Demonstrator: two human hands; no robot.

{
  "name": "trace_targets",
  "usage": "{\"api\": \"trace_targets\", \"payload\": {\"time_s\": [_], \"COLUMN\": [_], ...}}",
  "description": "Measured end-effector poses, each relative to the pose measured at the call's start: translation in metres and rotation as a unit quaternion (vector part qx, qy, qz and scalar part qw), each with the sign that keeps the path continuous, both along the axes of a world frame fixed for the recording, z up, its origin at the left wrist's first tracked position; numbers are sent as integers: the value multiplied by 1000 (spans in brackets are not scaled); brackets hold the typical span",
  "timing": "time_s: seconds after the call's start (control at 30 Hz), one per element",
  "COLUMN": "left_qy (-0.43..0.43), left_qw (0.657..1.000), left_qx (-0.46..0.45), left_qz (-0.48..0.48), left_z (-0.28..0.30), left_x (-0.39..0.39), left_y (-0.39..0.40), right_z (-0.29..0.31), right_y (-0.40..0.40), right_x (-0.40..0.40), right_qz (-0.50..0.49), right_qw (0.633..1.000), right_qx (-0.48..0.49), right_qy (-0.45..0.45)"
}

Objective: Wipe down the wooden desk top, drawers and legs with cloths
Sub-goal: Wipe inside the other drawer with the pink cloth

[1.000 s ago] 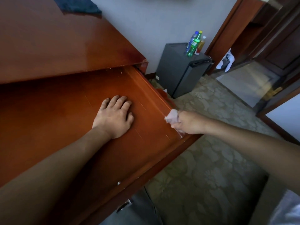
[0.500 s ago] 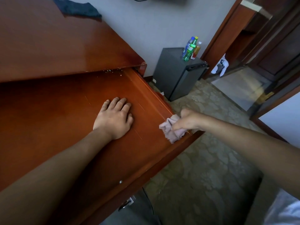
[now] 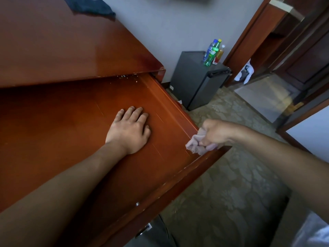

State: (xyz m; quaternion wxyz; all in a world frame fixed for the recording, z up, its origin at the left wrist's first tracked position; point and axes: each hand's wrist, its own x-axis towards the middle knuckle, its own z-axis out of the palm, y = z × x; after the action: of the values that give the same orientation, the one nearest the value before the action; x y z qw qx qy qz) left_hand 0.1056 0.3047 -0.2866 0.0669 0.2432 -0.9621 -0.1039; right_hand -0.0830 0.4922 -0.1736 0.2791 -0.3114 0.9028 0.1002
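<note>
Shifted cloth [image 3: 196, 144] – hands [image 3: 129, 130] in drawer [image 3: 170, 111]

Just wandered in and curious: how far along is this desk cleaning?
Done: cannot tell. In hand: right hand rubs a pink cloth on the open drawer's front corner; left hand rests flat inside. Left: crumbs at the drawer's back, a dark cloth lying on the desk top.

Glossy wooden desk top [image 3: 71, 50]; soft pink cloth [image 3: 195, 145].
</note>
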Motion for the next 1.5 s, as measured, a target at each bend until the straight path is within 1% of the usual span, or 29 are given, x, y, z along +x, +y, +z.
{"api": "trace_targets", "payload": {"time_s": [0.03,0.07,0.1,0.13,0.17,0.2,0.23,0.27,0.33,0.37,0.4,0.5,0.53,0.63,0.73,0.77,0.83,0.97,1.17,1.23,1.27,1.3,1.33,1.37,1.43,1.47,1.5], "left_qy": [-2,-4,-6,-6,-7,-8,-10,-10,-12,-13,-13,-12,-10,-9,-6,-5,-2,1,3,7,11,16,20,28,59,73,87], "left_qw": [1000,1000,1000,1000,1000,1000,1000,1000,1000,1000,1000,1000,1000,1000,1000,1000,1000,1000,1000,1000,1000,1000,1000,1000,998,997,995], "left_qx": [-1,-2,-4,-5,-6,-5,-4,-3,-2,-2,-3,-5,-5,-7,-3,-2,-1,2,7,5,5,2,-3,-9,-25,-31,-39], "left_qz": [2,3,5,5,5,5,5,5,6,7,7,10,11,10,9,8,7,8,3,1,0,2,6,10,15,12,7], "left_z": [0,0,0,0,0,1,1,1,2,2,2,3,2,1,0,0,1,1,2,3,3,3,4,4,5,6,7], "left_x": [0,-1,-1,-1,-2,-2,-2,-2,-2,-2,-2,-2,-3,-3,-3,-3,-2,0,1,2,1,2,3,4,8,10,14], "left_y": [1,2,3,4,5,5,5,5,5,6,6,8,8,8,6,5,3,1,3,3,4,4,4,5,7,6,5], "right_z": [6,12,17,23,28,28,24,17,-7,-21,-32,-49,-50,-52,-54,-54,-51,-44,-40,-28,-22,-15,-9,-1,11,16,20], "right_y": [-4,-10,-17,-27,-39,-55,-71,-89,-124,-140,-153,-182,-190,-209,-216,-215,-208,-178,-77,-59,-56,-58,-62,-70,-94,-110,-128], "right_x": [-2,-6,-9,-12,-16,-21,-26,-29,-27,-23,-18,-14,-15,-17,-13,-12,-9,-3,6,6,4,2,1,-1,-5,-7,-11], "right_qz": [-3,-9,-15,-21,-32,-44,-44,-33,4,22,26,14,19,23,9,16,34,37,56,63,70,83,105,138,209,225,233], "right_qw": [999,994,982,964,942,923,914,918,954,967,972,957,952,944,934,934,940,952,980,989,990,987,977,958,900,880,870], "right_qx": [-24,-72,-146,-230,-312,-372,-399,-392,-299,-248,-219,-216,-213,-228,-256,-252,-232,-200,-147,-99,-70,-65,-87,-137,-231,-251,-251], "right_qy": [40,86,122,135,121,92,65,48,40,52,78,193,217,236,250,254,249,227,122,94,101,125,161,211,306,335,353]}}
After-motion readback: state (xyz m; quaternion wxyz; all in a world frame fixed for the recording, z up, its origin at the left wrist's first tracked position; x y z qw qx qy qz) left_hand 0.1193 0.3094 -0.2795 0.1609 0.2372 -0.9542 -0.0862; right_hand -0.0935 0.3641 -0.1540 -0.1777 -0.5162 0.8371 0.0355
